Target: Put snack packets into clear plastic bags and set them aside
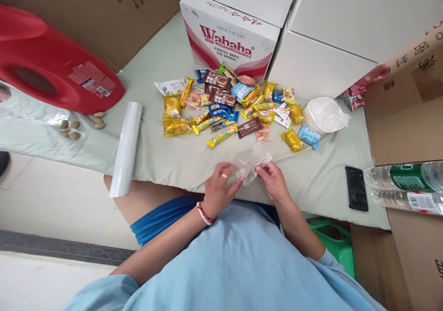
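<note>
Close to the table's front edge, my right hand (pixel 276 182) pinches a crumpled clear plastic bag (pixel 254 170) between thumb and fingers. On the bag's other side is my left hand (pixel 221 186), with a ring and a red-and-white bracelet. Its fingers are bent and apart from the thumb, whose tip reaches the edge of the plastic. Beyond both hands lies a loose pile of wrapped snacks: a brown cocoa packet (pixel 222 98), a yellow stick packet (pixel 222 135), a yellow-wrapped cake (pixel 293 140) and a light blue packet (pixel 310 136), among several others.
A white bowl (pixel 320 115) lined with plastic stands right of the snacks. A white roll (pixel 126 149) and a red jug (pixel 58 66) lie left. A phone (pixel 356 188) and a water bottle (pixel 404 177) are at right. A Wahaha carton (pixel 228 38) stands behind.
</note>
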{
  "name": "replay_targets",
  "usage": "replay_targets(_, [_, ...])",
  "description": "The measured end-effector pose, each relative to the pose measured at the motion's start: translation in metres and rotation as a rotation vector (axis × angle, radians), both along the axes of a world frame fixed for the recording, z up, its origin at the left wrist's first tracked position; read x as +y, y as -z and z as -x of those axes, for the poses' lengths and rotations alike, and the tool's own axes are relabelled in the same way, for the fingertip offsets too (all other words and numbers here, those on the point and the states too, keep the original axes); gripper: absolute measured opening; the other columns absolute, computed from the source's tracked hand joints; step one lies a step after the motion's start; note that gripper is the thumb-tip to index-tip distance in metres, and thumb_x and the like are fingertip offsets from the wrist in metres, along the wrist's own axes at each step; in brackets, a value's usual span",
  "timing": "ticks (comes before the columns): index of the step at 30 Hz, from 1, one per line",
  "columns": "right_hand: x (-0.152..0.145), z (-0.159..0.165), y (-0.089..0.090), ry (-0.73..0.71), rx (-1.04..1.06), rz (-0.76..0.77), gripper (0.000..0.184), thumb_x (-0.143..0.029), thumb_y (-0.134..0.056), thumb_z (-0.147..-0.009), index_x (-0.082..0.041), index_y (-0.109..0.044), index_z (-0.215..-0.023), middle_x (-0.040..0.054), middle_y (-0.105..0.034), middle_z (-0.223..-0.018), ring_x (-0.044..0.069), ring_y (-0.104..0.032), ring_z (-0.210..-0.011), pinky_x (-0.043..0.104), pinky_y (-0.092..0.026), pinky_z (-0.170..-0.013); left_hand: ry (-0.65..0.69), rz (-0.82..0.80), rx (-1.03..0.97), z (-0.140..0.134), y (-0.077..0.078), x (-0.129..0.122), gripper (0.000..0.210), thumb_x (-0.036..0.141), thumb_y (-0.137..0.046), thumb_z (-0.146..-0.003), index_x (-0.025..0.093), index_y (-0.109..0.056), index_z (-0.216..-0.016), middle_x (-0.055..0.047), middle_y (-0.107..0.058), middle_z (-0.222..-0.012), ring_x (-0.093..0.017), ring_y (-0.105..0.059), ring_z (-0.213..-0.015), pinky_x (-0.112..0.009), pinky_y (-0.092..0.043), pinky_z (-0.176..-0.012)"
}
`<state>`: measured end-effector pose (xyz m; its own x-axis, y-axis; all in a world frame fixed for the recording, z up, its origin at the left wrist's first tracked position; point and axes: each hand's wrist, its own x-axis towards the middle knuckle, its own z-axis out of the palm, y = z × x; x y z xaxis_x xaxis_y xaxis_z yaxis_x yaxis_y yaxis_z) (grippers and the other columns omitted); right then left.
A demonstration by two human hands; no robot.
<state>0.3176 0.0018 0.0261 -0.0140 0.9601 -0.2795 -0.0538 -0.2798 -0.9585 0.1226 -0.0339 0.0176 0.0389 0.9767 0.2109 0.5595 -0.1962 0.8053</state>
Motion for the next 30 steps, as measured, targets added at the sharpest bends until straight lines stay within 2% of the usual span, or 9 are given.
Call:
replay_targets(2, [-0.003, -0.004, -0.002, -0.078, -0.009, -0.026, 0.023, -0.045, -0.081, -0.078, -0.024, -0.072, -0.083, 0.0012, -0.071, -0.085, 0.019, -0.062, -0.082, 0.031, -0.053, -0.081, -0.122, -0.044, -0.026, -0.001, -0.003, 0.012, 0.063, 0.06, -0.08, -0.083, 0.022, -0.064, -0.131, -0.018, -0.059, -0.14, -0.033, -0.059, -0.13, -0.045, -0.052, -0.102])
replay_targets(4, [-0.005, -0.009, -0.006, -0.121, 0.036, -0.011, 0.021, -0.043, -0.081, -0.077, -0.024, -0.073, -0.083, 0.0022, -0.074, -0.091, 0.021, -0.065, -0.088, 0.034, -0.053, -0.087, -0.055, 0.016, -0.104, 0.0, -0.007, 0.025, 0.067, 0.065, -0.083, -0.077, 0.02, -0.068, -0.125, -0.017, -0.062, -0.136, -0.034, -0.058, -0.129, -0.048, -0.049, -0.107])
replay_targets(7, [-0.004, -0.019, -0.011, -0.054, 0.159, 0.048, 0.028, -0.045, -0.084, -0.073, -0.023, -0.073, -0.088, 0.002, -0.074, -0.088, 0.02, -0.065, -0.081, 0.033, -0.054, -0.081, 0.109, 0.303, -0.347, 0.003, -0.01, 0.04, 0.049, 0.068, -0.069, -0.088, 0.019, -0.07, -0.085, -0.006, -0.069, -0.088, -0.021, -0.065, -0.084, -0.034, -0.052, -0.081])
replay_targets(10, [-0.001, -0.035, -0.008, 0.008, 0.159, 0.086, 0.034, -0.047, -0.086, -0.071, -0.023, -0.068, -0.085, -0.0004, -0.068, -0.079, 0.016, -0.059, -0.069, 0.028, -0.051, -0.068, 0.029, 0.465, -0.565, 0.006, -0.005, 0.043, 0.06, 0.072, -0.063, -0.09, 0.019, -0.055, -0.062, 0.002, -0.052, -0.057, -0.012, -0.047, -0.057, -0.026, -0.039, -0.059])
replay_targets(14, [-0.005, -0.053, 0.0, 0.001, -0.148, 0.05, 0.036, -0.054, -0.081, -0.079, -0.022, -0.065, -0.084, 0.0, -0.065, -0.076, 0.016, -0.058, -0.068, 0.03, -0.051, -0.065, -0.09, 0.533, -0.679, 0.003, 0.005, 0.04, 0.067, 0.078, -0.062, -0.086, 0.022, -0.046, -0.054, 0.004, -0.044, -0.047, -0.01, -0.037, -0.048, -0.027, -0.03, -0.051])
replay_targets(17, [-0.013, -0.05, -0.004, 0.102, -0.438, -0.217, 0.03, -0.053, -0.068, -0.093, -0.023, -0.067, -0.092, 0.0028, -0.066, -0.086, 0.019, -0.06, -0.078, 0.033, -0.052, -0.075, -0.161, 0.539, -0.667, -0.001, 0.008, 0.038, 0.068, 0.078, -0.063, -0.086, 0.022, -0.045, -0.051, 0.004, -0.042, -0.043, -0.01, -0.035, -0.044, -0.027, -0.028, -0.048])
replay_targets(22, [-0.019, -0.009, -0.014, -0.25, -0.517, -0.45, 0.05, -0.051, -0.079, -0.085, -0.024, -0.068, -0.126, 0.0109, -0.072, -0.115, 0.025, -0.064, -0.096, 0.037, -0.054, -0.08, -0.142, 0.5, -0.617, -0.006, 0.006, 0.037, 0.067, 0.075, -0.059, -0.091, 0.021, -0.048, -0.052, 0.004, -0.041, -0.042, -0.01, -0.036, -0.044, -0.027, -0.028, -0.048])
replay_targets(24, [-0.015, 0.006, -0.011, -0.308, -0.502, -0.424, 0.036, -0.045, -0.075, -0.089, -0.024, -0.072, -0.118, 0.0093, -0.074, -0.105, 0.024, -0.064, -0.092, 0.036, -0.053, -0.078, -0.131, 0.492, -0.633, -0.005, 0.005, 0.037, 0.065, 0.074, -0.059, -0.092, 0.021, -0.052, -0.055, 0.004, -0.042, -0.044, -0.01, -0.036, -0.044, -0.027, -0.028, -0.047])
replay_targets(30, [0.002, -0.014, 0.0, 0.126, -0.184, -0.155, 0.025, -0.046, -0.074, -0.085, -0.023, -0.07, -0.095, -0.0009, -0.066, -0.079, 0.014, -0.055, -0.067, 0.027, -0.047, -0.064, -0.373, 0.454, -0.831, 0.014, 0.001, 0.037, 0.053, 0.073, -0.058, -0.094, 0.022, -0.063, -0.081, 0.007, -0.036, -0.051, -0.011, -0.029, -0.041, -0.027, -0.021, -0.039])
